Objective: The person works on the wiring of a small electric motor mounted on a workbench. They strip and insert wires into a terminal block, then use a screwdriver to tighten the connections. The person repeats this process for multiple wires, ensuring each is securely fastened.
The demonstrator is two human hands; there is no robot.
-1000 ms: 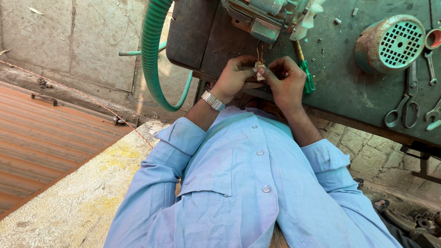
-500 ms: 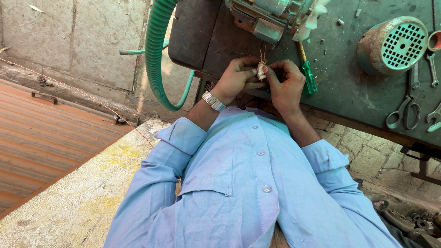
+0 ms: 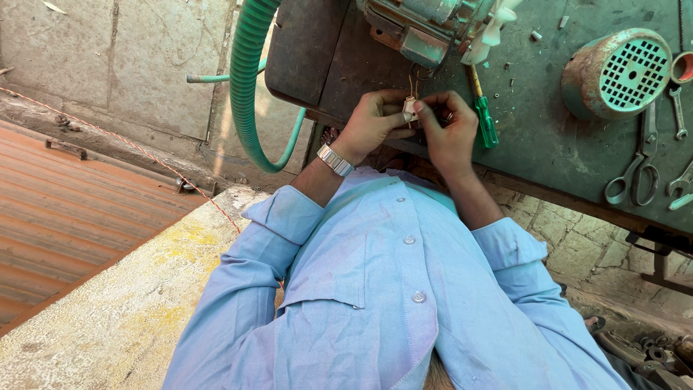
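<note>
Hands barely shift since earlier. Left hand [image 3: 372, 119] and right hand [image 3: 449, 126] both pinch the connector [image 3: 410, 108]. Its wires run up to the motor [image 3: 426, 25].

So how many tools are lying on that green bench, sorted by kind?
Screwdriver, green handle: 1
Scissors: 1
Wrenches: 2
Total: 4, not counting the small white part held in both hands.
</note>
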